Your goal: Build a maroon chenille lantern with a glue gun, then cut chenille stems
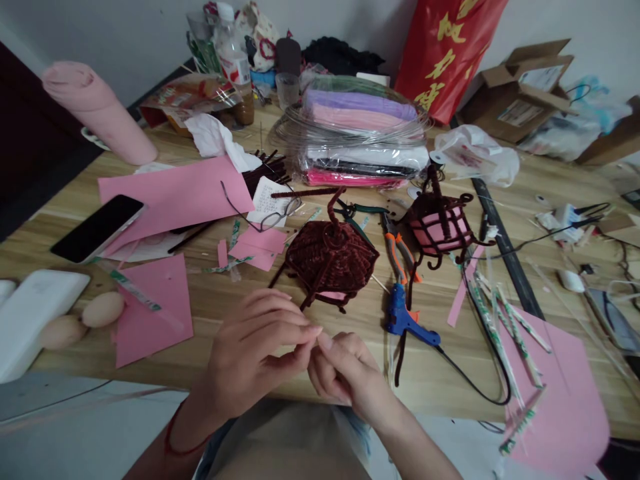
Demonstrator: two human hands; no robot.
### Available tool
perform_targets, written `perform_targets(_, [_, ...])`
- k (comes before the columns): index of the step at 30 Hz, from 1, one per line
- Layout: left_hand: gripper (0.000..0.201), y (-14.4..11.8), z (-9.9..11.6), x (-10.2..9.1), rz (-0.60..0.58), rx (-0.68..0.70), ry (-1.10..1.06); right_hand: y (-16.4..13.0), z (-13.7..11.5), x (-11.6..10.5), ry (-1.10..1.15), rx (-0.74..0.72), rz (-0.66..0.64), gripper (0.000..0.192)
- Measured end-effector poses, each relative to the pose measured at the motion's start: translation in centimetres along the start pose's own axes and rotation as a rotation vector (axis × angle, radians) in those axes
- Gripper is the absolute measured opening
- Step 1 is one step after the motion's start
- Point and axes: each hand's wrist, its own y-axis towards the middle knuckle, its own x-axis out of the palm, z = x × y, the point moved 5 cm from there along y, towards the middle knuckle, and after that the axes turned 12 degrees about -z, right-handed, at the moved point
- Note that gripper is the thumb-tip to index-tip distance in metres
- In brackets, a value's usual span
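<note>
My left hand (263, 350) and my right hand (347, 370) meet at the fingertips over the table's front edge. Thumb and fingers are pinched together on both; whatever lies between them is too small to make out. Just beyond stands a dark red lantern (333, 257) made of pipe cleaners, with a hooked stem on top and a bit of pink showing underneath. A second pipe-cleaner lantern (440, 223) with pink panels stands to the right. A blue hot glue gun (407, 320) lies right of my hands, beside orange-handled pliers (400, 250).
Pink paper sheets (155, 310) lie left, with a phone (97, 229) and two eggs (103, 309). Glue-stick wrappers (517, 333) lie right. Eyeglasses (273, 220) rest behind the paper scraps. Wrapped pipe-cleaner bundles (360, 160) stand at the back, near a pink tumbler (103, 113).
</note>
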Motion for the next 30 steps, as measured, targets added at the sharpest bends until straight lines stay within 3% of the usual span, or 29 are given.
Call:
perform_targets(5, [0.02, 1.3, 0.6, -0.9, 0.14, 0.034, -0.238, 0.8, -2.3, 0.4, -0.048, -0.079, -0.109, 0.067])
perform_targets(10, [0.01, 1.6, 0.2, -0.5, 0.214, -0.044, -0.522, 0.9, -3.9, 0.8, -0.095, -0.163, -0.141, 0.067])
perform_targets(18, [0.011, 1.8, 0.0, -0.6, 0.097, -0.116, -0.573, 0.9, -5.2, 0.9, -0.171, -0.165, -0.111, 0.066])
perform_targets(30, [0.01, 2.8, -1.8, 0.1, -0.133, -0.206, -0.884, 1.1, -5.3, 0.0, -0.197, -0.081, -0.15, 0.066])
